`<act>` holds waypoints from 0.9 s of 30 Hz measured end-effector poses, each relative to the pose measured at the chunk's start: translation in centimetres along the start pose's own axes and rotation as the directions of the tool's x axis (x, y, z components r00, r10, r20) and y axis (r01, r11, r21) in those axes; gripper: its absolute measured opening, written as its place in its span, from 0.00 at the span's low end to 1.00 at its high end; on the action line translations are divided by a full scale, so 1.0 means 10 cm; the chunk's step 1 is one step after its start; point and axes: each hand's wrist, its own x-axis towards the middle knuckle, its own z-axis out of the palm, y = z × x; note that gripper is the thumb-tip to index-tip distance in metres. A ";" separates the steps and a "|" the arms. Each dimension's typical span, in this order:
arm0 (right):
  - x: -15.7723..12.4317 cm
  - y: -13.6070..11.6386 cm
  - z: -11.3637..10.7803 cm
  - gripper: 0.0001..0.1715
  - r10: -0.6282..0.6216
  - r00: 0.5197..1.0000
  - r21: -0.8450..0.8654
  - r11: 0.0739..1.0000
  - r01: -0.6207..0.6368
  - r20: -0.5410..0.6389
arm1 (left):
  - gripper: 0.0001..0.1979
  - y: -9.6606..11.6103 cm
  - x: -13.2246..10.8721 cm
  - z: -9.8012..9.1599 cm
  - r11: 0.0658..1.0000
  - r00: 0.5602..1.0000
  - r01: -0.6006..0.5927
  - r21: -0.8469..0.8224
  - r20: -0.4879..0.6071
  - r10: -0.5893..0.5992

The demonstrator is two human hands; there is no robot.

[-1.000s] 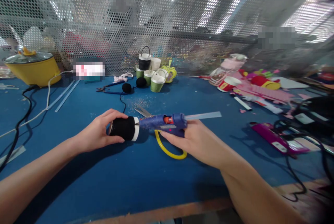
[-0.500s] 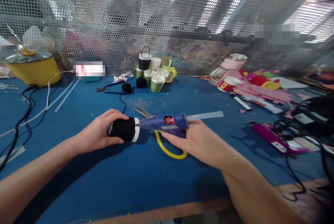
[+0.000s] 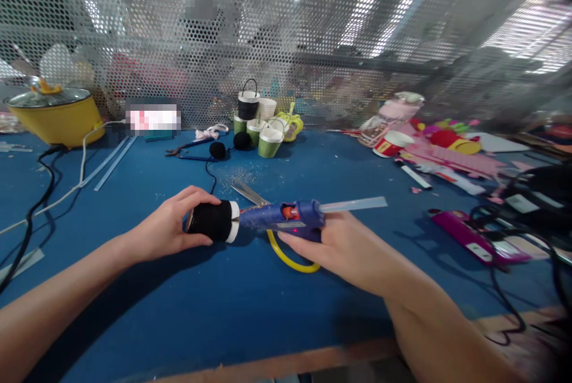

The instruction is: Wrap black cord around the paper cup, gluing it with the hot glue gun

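A small cup wrapped in black yarn [image 3: 211, 221], with a white rim facing right, lies on its side in my left hand [image 3: 167, 225]. My right hand [image 3: 344, 246] grips a blue glue gun [image 3: 286, 218], a clear glue stick [image 3: 355, 205] jutting from its back. The gun's nozzle is at the white rim. Under the gun are scissors [image 3: 292, 262] with a yellow handle, their blades pointing up and left. A black yarn strand runs from behind the cup toward a black yarn ball [image 3: 217, 150].
Small green, white and black cups [image 3: 269, 140] stand at the back centre, beside pliers [image 3: 192, 148]. A yellow pot [image 3: 56, 118] and cables are at the left. At the right lie a red cup [image 3: 392, 143], pink pieces and a purple tool [image 3: 473, 240].
The glue gun's rear and my right hand have shifted slightly down and right. Its nozzle remains at the rim. My left hand and the cup look unchanged.
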 end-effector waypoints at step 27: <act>0.07 0.01 -0.02 0.14 0.037 0.999 -0.020 0.999 -0.038 -0.037 | 0.22 0.05 -0.01 0.00 0.999 0.999 -0.033 -0.007 0.018 0.033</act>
